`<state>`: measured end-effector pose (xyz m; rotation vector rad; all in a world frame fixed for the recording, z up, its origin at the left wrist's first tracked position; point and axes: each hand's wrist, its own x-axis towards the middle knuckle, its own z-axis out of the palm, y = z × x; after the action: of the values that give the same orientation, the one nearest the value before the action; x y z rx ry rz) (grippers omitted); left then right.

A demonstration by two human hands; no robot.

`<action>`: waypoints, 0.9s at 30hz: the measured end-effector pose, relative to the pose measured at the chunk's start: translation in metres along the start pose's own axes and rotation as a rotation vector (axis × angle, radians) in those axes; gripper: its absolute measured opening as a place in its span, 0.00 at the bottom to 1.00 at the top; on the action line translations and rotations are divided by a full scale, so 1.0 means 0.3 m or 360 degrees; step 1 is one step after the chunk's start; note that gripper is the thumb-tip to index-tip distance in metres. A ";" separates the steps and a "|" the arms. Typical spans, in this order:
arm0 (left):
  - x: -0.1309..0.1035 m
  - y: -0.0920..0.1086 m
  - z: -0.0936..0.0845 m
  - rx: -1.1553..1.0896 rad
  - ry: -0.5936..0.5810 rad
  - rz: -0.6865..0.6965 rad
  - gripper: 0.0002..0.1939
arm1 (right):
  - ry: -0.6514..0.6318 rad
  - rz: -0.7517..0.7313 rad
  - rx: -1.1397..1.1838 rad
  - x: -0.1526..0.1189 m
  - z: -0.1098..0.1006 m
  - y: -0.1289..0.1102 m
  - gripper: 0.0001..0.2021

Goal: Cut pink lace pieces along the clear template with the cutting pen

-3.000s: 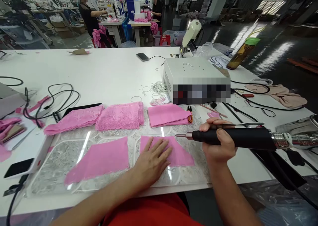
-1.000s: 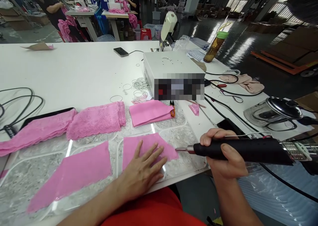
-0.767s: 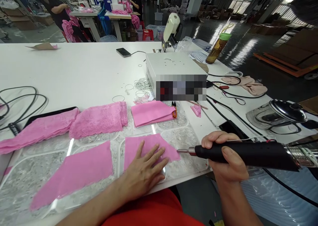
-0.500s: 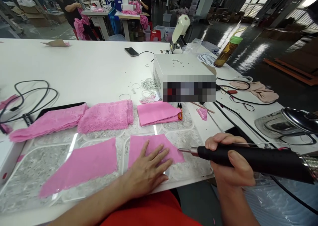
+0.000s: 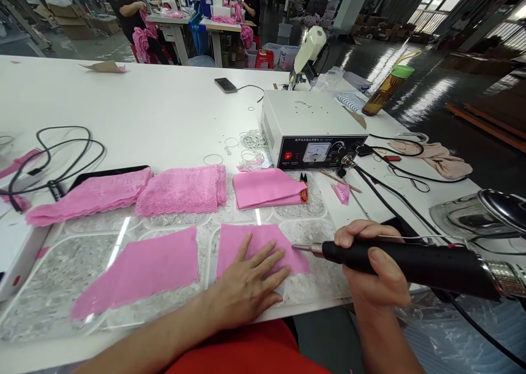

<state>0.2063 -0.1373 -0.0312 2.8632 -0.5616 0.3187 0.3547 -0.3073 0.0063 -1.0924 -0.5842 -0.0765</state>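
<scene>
While the left cloth [image 5: 143, 270] lies flat on the marbled mat [image 5: 82, 264] with no hand on it, a brush from the forearm could shift it. Farther right, the left hand [image 5: 246, 286] rests flat with fingers spread, gripping nothing, on the right cloth [image 5: 238, 236], which could pucker if the palm slides. The metal tip [image 5: 306, 248] sits at that cloth's slanted edge, contact uncertain, and could snag fabric or strike a finger if the right hand [image 5: 378, 270], closed around the black tool [image 5: 435, 267], slips or the metal hose [image 5: 506, 278] drags.
</scene>
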 end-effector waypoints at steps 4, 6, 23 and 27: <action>-0.002 0.001 0.002 0.0015 0.0007 0.0006 0.21 | -0.0032 -0.0013 -0.0027 -0.002 -0.005 0.005 0.05; -0.003 0.001 0.003 0.0032 0.0029 0.0011 0.21 | -0.0045 -0.0025 -0.0049 -0.003 -0.010 0.006 0.04; -0.011 0.014 0.022 0.0007 0.0076 -0.0036 0.23 | 0.0001 -0.0115 -0.0057 0.030 0.058 0.050 0.06; -0.012 0.014 0.021 -0.0014 0.0061 -0.0030 0.23 | 0.0007 -0.0104 -0.0074 0.032 0.063 0.057 0.06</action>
<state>0.2024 -0.1413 -0.0377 2.8459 -0.5271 0.3662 0.3609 -0.2808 0.0031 -1.1181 -0.6166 -0.1501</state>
